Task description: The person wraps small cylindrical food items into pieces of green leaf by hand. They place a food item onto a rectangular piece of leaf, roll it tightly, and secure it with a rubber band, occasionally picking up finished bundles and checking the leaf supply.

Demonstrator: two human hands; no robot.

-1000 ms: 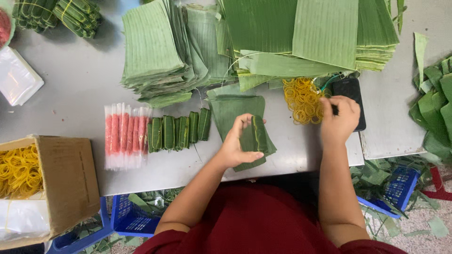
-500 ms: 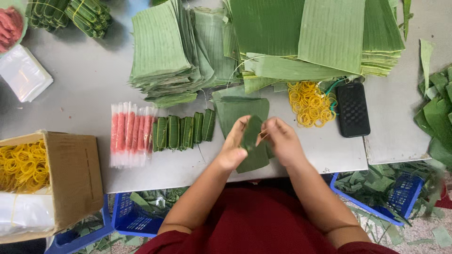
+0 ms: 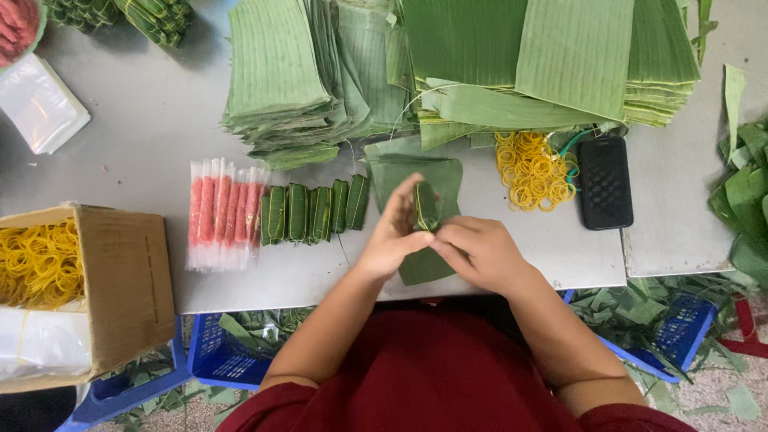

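Leaf-wrapped roll (image 3: 426, 206), green, small, pinched between both hands, yellow band around it.

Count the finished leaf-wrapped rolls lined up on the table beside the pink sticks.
5, side by side in a row right of the pink sticks: at and. A sixth roll is between the hands, and bundles at the top edge are separate.

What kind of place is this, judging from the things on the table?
Probably a small food-wrapping workshop. Stacks of cut banana leaves fill the table, a row of finished leaf rolls lies beside pink sticks in clear sleeves, and yellow rubber bands are piled nearby.
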